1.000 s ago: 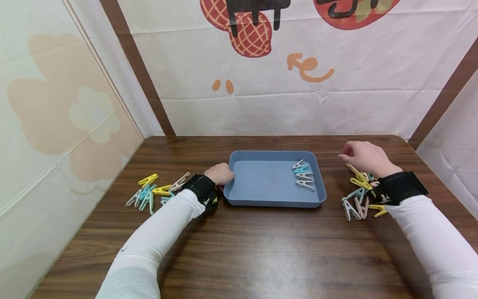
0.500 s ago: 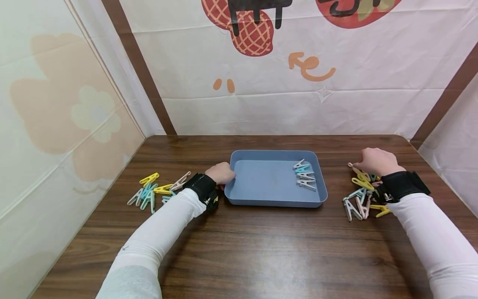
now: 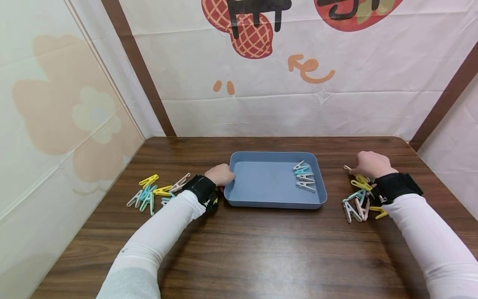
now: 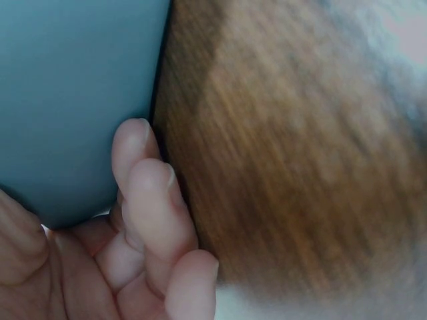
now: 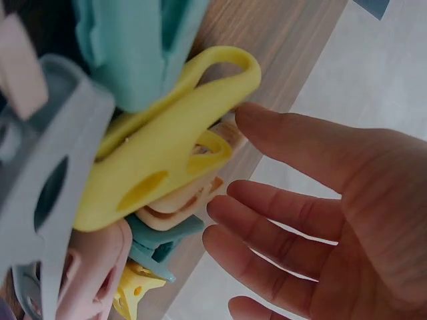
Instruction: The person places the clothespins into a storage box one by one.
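My left hand grips the left edge of a blue-grey rectangular tray. In the left wrist view, bent fingers lie along the tray wall. My right hand reaches into the clothespin pile on the right, and a beige clothespin pokes out by its fingertips. Seen from the right wrist, thumb and fingers are spread apart, the thumb tip right behind a yellow clothespin. A pink clothespin and a grey clothespin lie nearer. Several clothespins line the tray's right side.
Another pile of yellow, blue, green and beige clothespins lies on the brown wooden table, left of the tray. A printed white cloth hangs behind the table's far edge. Cloth also covers the left and right sides.
My right hand has come down onto the far end of the right pile, then shifted slightly left, and the beige clothespin there has shifted a little with it. My left hand stays at the tray.
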### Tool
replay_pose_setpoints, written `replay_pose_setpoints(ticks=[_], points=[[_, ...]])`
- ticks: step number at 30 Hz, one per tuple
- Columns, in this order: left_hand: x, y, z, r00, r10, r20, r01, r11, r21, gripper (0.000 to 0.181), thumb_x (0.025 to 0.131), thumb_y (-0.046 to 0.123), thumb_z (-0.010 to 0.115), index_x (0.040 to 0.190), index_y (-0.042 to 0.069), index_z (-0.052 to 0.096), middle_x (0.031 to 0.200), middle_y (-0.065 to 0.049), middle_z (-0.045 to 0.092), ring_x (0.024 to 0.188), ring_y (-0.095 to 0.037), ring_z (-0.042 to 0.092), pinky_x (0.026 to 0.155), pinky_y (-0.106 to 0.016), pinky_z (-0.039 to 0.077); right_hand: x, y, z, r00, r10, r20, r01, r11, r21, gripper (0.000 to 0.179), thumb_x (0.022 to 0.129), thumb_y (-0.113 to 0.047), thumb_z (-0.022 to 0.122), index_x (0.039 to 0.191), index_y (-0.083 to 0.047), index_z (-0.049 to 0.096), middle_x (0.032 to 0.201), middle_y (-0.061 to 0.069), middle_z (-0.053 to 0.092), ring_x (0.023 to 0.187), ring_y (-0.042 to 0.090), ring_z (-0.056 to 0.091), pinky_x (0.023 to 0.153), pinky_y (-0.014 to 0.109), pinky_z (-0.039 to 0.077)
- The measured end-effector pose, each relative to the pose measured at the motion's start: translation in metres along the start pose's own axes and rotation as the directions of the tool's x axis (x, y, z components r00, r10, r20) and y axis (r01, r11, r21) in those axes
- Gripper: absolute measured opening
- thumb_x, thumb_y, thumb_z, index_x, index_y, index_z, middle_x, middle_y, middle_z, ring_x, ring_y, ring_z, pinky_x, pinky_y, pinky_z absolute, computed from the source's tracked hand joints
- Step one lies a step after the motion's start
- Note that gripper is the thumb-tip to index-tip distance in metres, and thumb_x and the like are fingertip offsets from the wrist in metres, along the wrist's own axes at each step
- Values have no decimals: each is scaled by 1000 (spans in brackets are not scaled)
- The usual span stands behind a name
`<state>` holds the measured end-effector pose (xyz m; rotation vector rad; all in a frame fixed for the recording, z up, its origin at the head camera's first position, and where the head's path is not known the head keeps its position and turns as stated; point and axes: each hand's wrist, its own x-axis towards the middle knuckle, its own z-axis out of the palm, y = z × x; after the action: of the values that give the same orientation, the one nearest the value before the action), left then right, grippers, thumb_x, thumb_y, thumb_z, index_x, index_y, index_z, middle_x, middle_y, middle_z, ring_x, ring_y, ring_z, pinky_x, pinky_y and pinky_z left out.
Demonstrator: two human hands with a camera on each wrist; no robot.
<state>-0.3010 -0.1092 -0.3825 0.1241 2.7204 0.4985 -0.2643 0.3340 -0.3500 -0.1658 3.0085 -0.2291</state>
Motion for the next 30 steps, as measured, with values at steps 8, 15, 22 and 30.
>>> replay_pose_setpoints(ticks=[8, 15, 22, 30], points=[[-2, 1, -1, 1000, -1, 4, 1, 1000, 4, 23, 94, 17, 45, 89, 2, 62, 66, -11, 65, 51, -20, 61, 46, -31, 47, 4, 2, 4, 998, 23, 53, -23, 1000, 11, 30, 84, -20, 69, 62, -9, 53, 60, 1, 45, 57, 20, 45, 52, 35, 36], [-1, 1, -1, 1000, -3, 3, 3, 1000, 4, 24, 94, 18, 45, 88, 2, 62, 65, -11, 65, 51, -21, 61, 46, -32, 48, 7, 1, 5, 999, 16, 38, -16, 1000, -10, 28, 83, -19, 69, 60, -10, 55, 59, 1, 45, 56, 20, 45, 51, 34, 35], [1, 0, -1, 1000, 6, 12, -6, 1000, 1, 25, 95, 19, 44, 90, 2, 62, 67, -12, 65, 52, -21, 62, 46, -32, 48, 7, 1, 6, 1000, 11, 7, -11, 1000, -26, 36, 86, -26, 66, 57, -11, 50, 56, 0, 42, 54, 20, 44, 50, 34, 35], [-1, 0, -1, 1000, 8, 13, -8, 1000, -5, 23, 94, 18, 45, 90, 2, 62, 67, -11, 65, 52, -21, 61, 45, -30, 47, 7, -3, -2, 999, 6, -53, -8, 1000, -27, 35, 88, -29, 64, 62, -10, 50, 58, 2, 44, 56, 22, 46, 50, 36, 36]])
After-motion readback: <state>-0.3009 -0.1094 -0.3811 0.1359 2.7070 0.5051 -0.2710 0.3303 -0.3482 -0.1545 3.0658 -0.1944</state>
